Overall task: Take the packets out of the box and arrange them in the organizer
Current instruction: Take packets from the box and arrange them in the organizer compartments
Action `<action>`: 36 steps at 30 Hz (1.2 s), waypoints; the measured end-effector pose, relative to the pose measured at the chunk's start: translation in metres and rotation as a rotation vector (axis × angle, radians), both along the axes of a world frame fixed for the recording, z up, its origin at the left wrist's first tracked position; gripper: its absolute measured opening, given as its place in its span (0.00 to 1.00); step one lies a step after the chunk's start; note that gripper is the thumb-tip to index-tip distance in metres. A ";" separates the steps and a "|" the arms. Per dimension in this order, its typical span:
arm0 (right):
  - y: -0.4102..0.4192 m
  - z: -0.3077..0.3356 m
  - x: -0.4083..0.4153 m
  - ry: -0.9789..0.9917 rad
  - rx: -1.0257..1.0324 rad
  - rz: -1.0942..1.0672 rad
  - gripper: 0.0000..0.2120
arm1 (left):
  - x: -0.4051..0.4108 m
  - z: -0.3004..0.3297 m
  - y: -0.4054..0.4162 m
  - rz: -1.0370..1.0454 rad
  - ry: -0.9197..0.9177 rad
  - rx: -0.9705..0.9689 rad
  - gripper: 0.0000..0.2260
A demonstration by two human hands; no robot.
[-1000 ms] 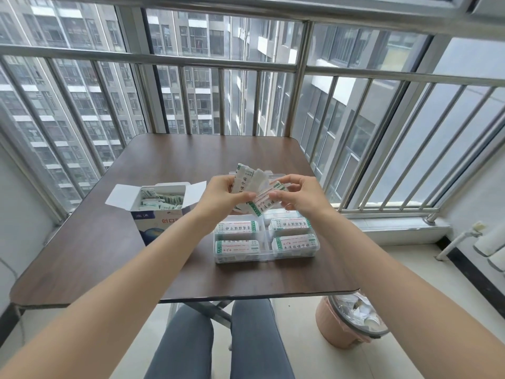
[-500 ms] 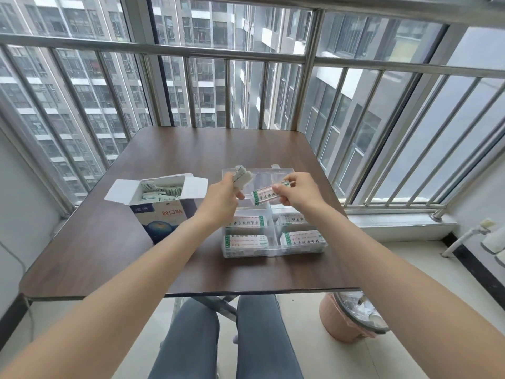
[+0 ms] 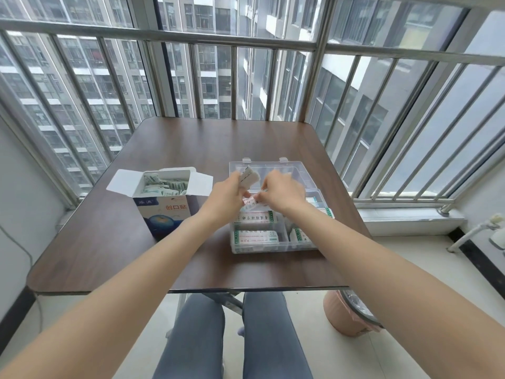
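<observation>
while we work across from the box (image 3: 164, 203), which stands open to the left of the organizer (image 3: 276, 228) with plenty of packets still heaped inside, our left hand (image 3: 228, 196) clutches a small sheaf of packets (image 3: 248, 177) just above the organizer's back-left corner. further right, our right hand (image 3: 281, 191) pinches a single packet (image 3: 250, 200) low over the organizer's middle row, close to touching our left fingers. to do this step well, we should turn that packet flat, line it up lengthwise with the stacks already lying in the front compartments, and let go only once it sits level between the dividers, so nothing rides up on a wall. our right wrist covers much of the organizer's right side, so we cannot tell how full those compartments are. both hands are blurred, and the print on the packets is too small to read.
</observation>
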State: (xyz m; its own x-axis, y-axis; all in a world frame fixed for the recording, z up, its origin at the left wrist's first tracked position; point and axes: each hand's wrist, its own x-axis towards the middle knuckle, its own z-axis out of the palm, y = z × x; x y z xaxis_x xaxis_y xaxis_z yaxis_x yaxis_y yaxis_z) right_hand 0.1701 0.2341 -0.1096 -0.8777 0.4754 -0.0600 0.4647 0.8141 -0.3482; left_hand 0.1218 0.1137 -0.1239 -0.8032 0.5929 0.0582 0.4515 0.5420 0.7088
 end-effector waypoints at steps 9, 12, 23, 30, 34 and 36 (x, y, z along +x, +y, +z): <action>-0.002 -0.005 -0.010 -0.099 0.076 0.019 0.08 | -0.002 0.003 0.003 0.029 -0.003 -0.078 0.09; -0.004 -0.005 -0.011 -0.102 0.107 0.000 0.07 | -0.003 0.001 0.003 0.035 -0.009 -0.111 0.09; 0.001 -0.001 -0.010 -0.064 0.206 0.026 0.11 | -0.006 -0.002 0.005 0.078 -0.034 -0.019 0.08; 0.025 0.020 0.012 0.188 -0.377 -0.012 0.08 | -0.002 0.000 0.007 0.014 -0.173 0.192 0.08; 0.029 0.031 0.024 0.295 -0.731 0.002 0.10 | 0.001 0.004 0.007 -0.073 -0.246 0.253 0.09; 0.029 0.029 0.023 0.332 -0.760 -0.022 0.11 | 0.002 0.006 0.008 -0.115 -0.244 0.262 0.10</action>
State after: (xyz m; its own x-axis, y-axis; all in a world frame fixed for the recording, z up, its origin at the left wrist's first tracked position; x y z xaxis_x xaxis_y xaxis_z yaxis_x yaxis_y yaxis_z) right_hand 0.1935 0.2636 -0.0806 -0.8973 0.4273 -0.1109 0.2538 0.2937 -0.9216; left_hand 0.1239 0.1215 -0.1176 -0.7411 0.6705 0.0352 0.2997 0.2835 0.9110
